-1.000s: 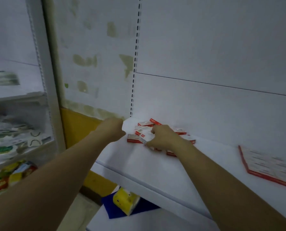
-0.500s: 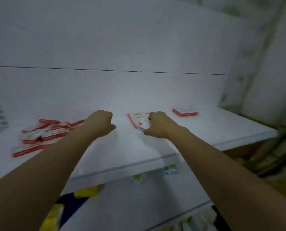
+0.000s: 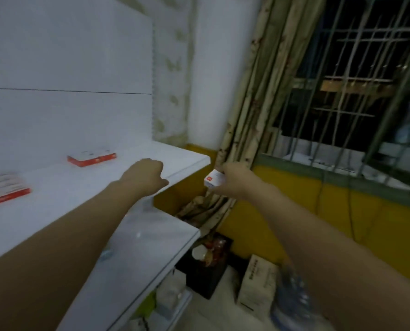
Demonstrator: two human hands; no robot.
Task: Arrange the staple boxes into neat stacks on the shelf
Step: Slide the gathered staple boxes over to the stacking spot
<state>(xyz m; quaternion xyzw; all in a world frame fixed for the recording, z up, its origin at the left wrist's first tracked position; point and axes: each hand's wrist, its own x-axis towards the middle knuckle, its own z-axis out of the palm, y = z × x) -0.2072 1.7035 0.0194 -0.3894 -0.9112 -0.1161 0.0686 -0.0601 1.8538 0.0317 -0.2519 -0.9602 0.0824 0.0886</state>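
The right hand (image 3: 235,180) grips a small staple box (image 3: 214,178), a white cardboard block with a red mark on its end face. The fingers are curled round its right side. The box is in the air, just past the right end of the shelf (image 3: 189,166) and in front of the curtain (image 3: 251,96), touching neither.

The left hand (image 3: 147,176) is clenched in a fist with nothing showing in it. It hangs over the near right corner of the shelf.

The shelf is a smooth, white, flat board with a thin rounded front lip and a plain white back panel (image 3: 67,56) behind it. Two flat rectangular packs lie on it, well apart, both white on top with red edges. The far pack (image 3: 91,157) sits near the back panel. The left pack (image 3: 4,190) is cut off by the frame edge and blurred.

A lower shelf (image 3: 151,237), also white and glossy, juts out nearer. To the right are the pleated, patterned curtain, a barred window grille (image 3: 357,75) and a yellow wall (image 3: 342,209). A pale carton (image 3: 257,283) with printing on it stands on the floor.
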